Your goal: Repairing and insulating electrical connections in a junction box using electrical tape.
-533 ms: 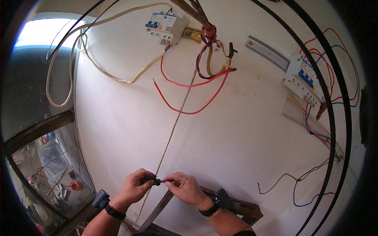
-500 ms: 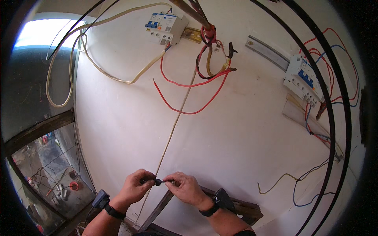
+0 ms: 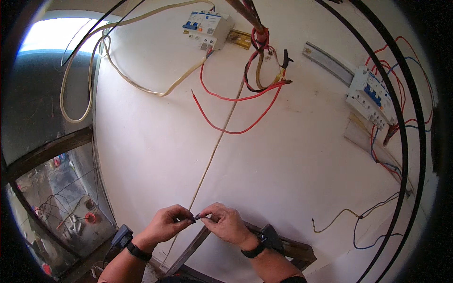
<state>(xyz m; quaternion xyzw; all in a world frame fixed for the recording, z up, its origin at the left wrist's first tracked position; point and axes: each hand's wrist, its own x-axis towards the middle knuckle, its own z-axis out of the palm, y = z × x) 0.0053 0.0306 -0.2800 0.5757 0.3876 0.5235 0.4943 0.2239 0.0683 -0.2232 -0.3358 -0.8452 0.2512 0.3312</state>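
Observation:
Low in the middle of the view, my left hand [image 3: 169,224] and my right hand [image 3: 227,225] face each other with fingertips almost touching. Both pinch a small, crumpled black piece [image 3: 196,218]; most of it is covered by fingers, and its kind cannot be made out. Each wrist has a black strap with a dark box on it. On the white wall above the hands, a red wire [image 3: 233,132] hangs in a loop, one cut end pointing up. A thin pale cord [image 3: 210,167] runs slantwise down the wall behind my hands.
A white circuit breaker [image 3: 207,28] with blue switches is mounted top centre, another breaker [image 3: 370,96] at right. Thick black cables [image 3: 404,155] arc down the right side. A dark wooden frame [image 3: 299,252] stands below my hands. A window [image 3: 61,188] is at left.
The view has shifted slightly, so the wall things sit a little farther right. Both hands still pinch the black piece, which looks thinner and less bunched between the fingertips.

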